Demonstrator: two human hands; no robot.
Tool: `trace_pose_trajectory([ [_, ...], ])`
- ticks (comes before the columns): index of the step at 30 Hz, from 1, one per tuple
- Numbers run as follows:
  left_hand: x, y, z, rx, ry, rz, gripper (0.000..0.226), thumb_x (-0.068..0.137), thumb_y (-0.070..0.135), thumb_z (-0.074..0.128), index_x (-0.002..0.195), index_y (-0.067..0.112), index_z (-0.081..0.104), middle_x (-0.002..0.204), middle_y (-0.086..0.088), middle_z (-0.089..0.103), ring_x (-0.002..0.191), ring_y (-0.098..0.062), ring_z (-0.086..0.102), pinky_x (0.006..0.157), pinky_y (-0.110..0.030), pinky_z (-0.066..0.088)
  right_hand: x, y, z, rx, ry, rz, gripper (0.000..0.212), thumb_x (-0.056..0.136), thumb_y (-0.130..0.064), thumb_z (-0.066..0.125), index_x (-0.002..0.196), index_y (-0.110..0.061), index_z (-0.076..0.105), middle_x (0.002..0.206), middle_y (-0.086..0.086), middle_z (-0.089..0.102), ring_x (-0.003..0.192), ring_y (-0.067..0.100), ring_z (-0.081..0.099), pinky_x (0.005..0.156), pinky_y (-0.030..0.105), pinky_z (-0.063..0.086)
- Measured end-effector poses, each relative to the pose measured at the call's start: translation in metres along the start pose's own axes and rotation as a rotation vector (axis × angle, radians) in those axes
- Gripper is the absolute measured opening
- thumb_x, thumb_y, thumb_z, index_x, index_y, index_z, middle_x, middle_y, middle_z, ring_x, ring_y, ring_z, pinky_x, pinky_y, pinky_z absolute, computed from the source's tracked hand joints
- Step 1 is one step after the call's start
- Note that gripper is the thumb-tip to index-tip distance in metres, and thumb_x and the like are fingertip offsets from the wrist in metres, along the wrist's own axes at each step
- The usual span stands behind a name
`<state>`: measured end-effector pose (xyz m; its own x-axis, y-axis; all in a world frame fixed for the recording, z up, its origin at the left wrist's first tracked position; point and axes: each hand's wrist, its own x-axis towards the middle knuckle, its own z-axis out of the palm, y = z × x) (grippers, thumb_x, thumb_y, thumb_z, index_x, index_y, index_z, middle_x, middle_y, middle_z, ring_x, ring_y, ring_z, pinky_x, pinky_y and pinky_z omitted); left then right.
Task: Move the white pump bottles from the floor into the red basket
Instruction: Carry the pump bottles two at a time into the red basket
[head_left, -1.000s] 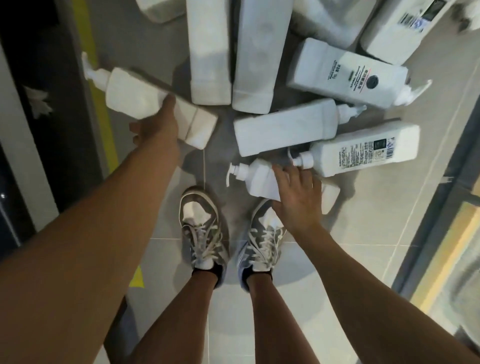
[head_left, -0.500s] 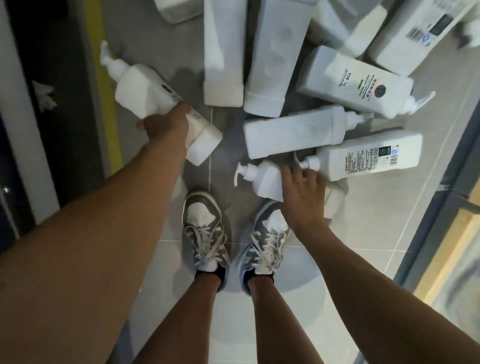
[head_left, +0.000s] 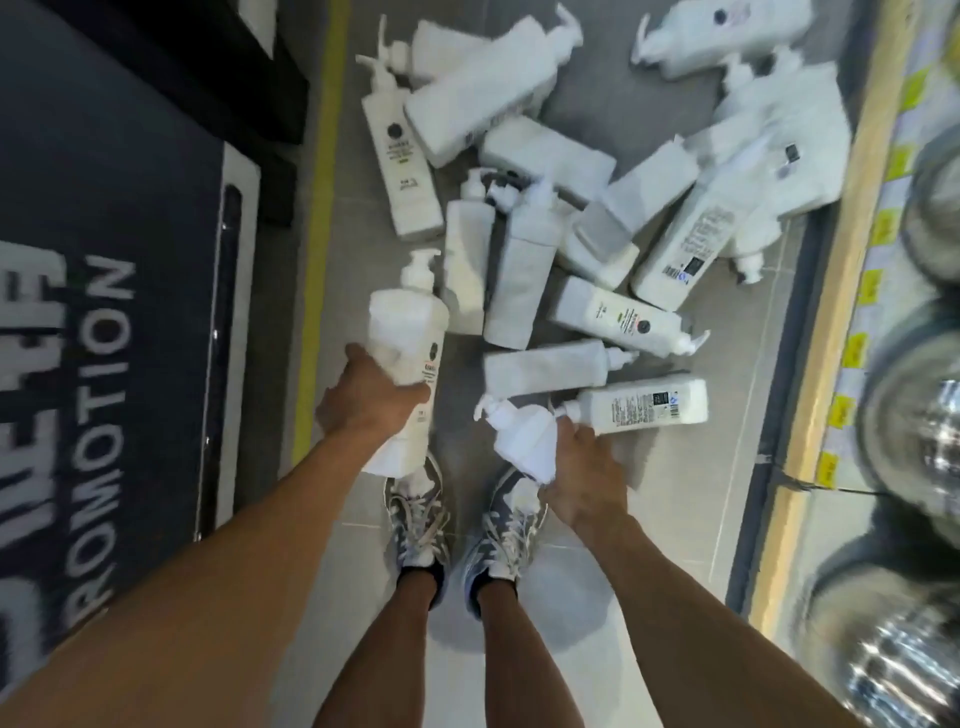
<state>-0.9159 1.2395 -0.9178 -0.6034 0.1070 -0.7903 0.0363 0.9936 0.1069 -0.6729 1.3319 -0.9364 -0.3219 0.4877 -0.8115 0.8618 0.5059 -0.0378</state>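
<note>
Left hand (head_left: 369, 400): fingers and thumb are curled round the lower body of a white pump bottle (head_left: 408, 332). The bottle points away from the person with its pump head at the far end. Its base shows over the toe of the left shoe (head_left: 418, 514).

Right hand (head_left: 584, 467): it grips a second pump bottle (head_left: 522, 441) by the body, with the pump nozzle turned up and to the left. The fingers wrap behind the bottle and are mostly hidden. Its base sits over the toe of the right shoe (head_left: 506, 525).

Remaining stock: a loose pile of white pump bottles (head_left: 524, 260) lies on the grey tiled floor (head_left: 675, 493) ahead of the feet, with many overlapping or touching.
- Nearest the right hand, just beside its fingers, lies a barcode-labelled bottle (head_left: 644, 405) on its side.
- A plain bottle (head_left: 545, 366) lies just beyond it.
- A black-dot bottle (head_left: 618, 317) lies beyond that.
- The farther bottles are blurred and their labels cannot be read.

Surroundings:
- A dark mat (head_left: 104, 364) with white lettering ending "ROMOTION" lies to the left.
- A yellow floor line (head_left: 317, 260) runs between the mat and the pile.
- To the right is a shelf edge (head_left: 852, 353) with yellow tags, and shiny metal bowls (head_left: 914, 431) sit behind it.
</note>
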Motion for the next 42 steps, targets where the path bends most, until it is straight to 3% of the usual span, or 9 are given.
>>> trace_pose_trajectory([
  [11, -0.288, 0.034, -0.223, 0.035, -0.025, 0.107, 0.078, 0.074, 0.049, 0.078, 0.127, 0.015, 0.031, 0.116, -0.008, 0.062, 0.106, -0.037, 0.063, 0.084, -0.041, 0.049, -0.256, -0.010, -0.229, 0.703, -0.011, 0.243, 0.083, 0.064, -0.029, 0.086, 0.137, -0.029, 0.045, 0.131, 0.005, 0.059, 0.116, 0.030, 0.060, 0.084, 0.034, 0.046],
  [15, -0.383, 0.039, -0.291, -0.074, -0.035, 0.175, 0.080, 0.071, 0.044, 0.083, 0.127, 0.017, 0.034, 0.114, -0.008, 0.062, 0.101, -0.034, 0.063, 0.085, -0.045, 0.053, -0.357, -0.022, -0.304, 0.901, 0.097, 0.168, 0.078, 0.068, -0.022, 0.088, 0.134, -0.027, 0.047, 0.128, 0.004, 0.062, 0.107, 0.024, 0.059, 0.084, 0.034, 0.046],
  [18, -0.439, 0.035, -0.329, -0.189, -0.026, 0.253, 0.080, 0.066, 0.044, 0.085, 0.128, 0.020, 0.040, 0.115, -0.005, 0.062, 0.100, -0.032, 0.063, 0.088, -0.046, 0.053, -0.421, -0.030, -0.343, 0.982, 0.219, 0.106, 0.092, 0.058, -0.034, 0.087, 0.140, -0.039, 0.046, 0.129, -0.005, 0.064, 0.113, 0.023, 0.062, 0.093, 0.040, 0.051],
  [21, -0.483, 0.025, -0.357, -0.338, -0.011, 0.332, 0.082, 0.058, 0.043, 0.086, 0.128, 0.024, 0.047, 0.116, 0.000, 0.063, 0.101, -0.026, 0.062, 0.091, -0.047, 0.052, -0.480, -0.041, -0.374, 1.061, 0.351, 0.016, 0.073, 0.065, -0.027, 0.089, 0.121, -0.048, 0.048, 0.109, -0.016, 0.064, 0.099, 0.017, 0.065, 0.079, 0.034, 0.051],
  [24, -0.519, 0.015, -0.376, -0.507, 0.008, 0.406, 0.072, 0.063, 0.033, 0.090, 0.123, 0.027, 0.051, 0.114, 0.004, 0.065, 0.099, -0.019, 0.063, 0.089, -0.043, 0.052, -0.518, -0.051, -0.390, 1.165, 0.436, -0.056, 0.081, 0.071, -0.020, 0.090, 0.135, -0.044, 0.047, 0.118, -0.014, 0.066, 0.100, 0.012, 0.066, 0.085, 0.035, 0.054],
  [27, -0.543, 0.005, -0.389, -0.654, 0.028, 0.472, 0.071, 0.058, 0.033, 0.091, 0.119, 0.032, 0.054, 0.110, 0.012, 0.068, 0.100, -0.014, 0.065, 0.089, -0.042, 0.054, -0.543, -0.064, -0.405, 1.171, 0.493, -0.118, 0.103, 0.060, -0.042, 0.093, 0.147, -0.048, 0.039, 0.140, -0.012, 0.060, 0.120, 0.017, 0.063, 0.102, 0.047, 0.053],
  [30, -0.559, -0.003, -0.406, -0.702, 0.088, 0.518, 0.075, 0.044, 0.049, 0.082, 0.114, 0.041, 0.055, 0.106, 0.020, 0.069, 0.097, -0.005, 0.065, 0.088, -0.042, 0.055, -0.563, -0.075, -0.421, 1.032, 0.583, -0.188, 0.122, 0.062, -0.045, 0.094, 0.161, -0.036, 0.024, 0.148, -0.018, 0.043, 0.136, 0.013, 0.047, 0.113, 0.043, 0.043],
  [37, -0.591, -0.033, -0.447, -0.701, 0.399, 0.518, 0.075, 0.057, 0.048, 0.084, 0.121, 0.049, 0.044, 0.109, 0.025, 0.063, 0.101, -0.008, 0.062, 0.086, -0.042, 0.053, -0.596, -0.107, -0.471, 0.757, 0.696, -0.351, 0.098, 0.060, -0.057, 0.082, 0.145, -0.046, 0.036, 0.121, -0.014, 0.057, 0.100, 0.016, 0.063, 0.081, 0.045, 0.058],
  [42, -0.614, -0.069, -0.460, -0.841, 0.626, 0.373, 0.084, 0.049, 0.056, 0.079, 0.124, 0.054, 0.043, 0.109, 0.025, 0.066, 0.102, -0.010, 0.063, 0.091, -0.046, 0.053, -0.593, -0.143, -0.502, 0.630, 0.677, -0.548, 0.094, 0.069, -0.043, 0.089, 0.146, -0.048, 0.034, 0.110, -0.011, 0.052, 0.100, 0.021, 0.057, 0.081, 0.044, 0.052],
])
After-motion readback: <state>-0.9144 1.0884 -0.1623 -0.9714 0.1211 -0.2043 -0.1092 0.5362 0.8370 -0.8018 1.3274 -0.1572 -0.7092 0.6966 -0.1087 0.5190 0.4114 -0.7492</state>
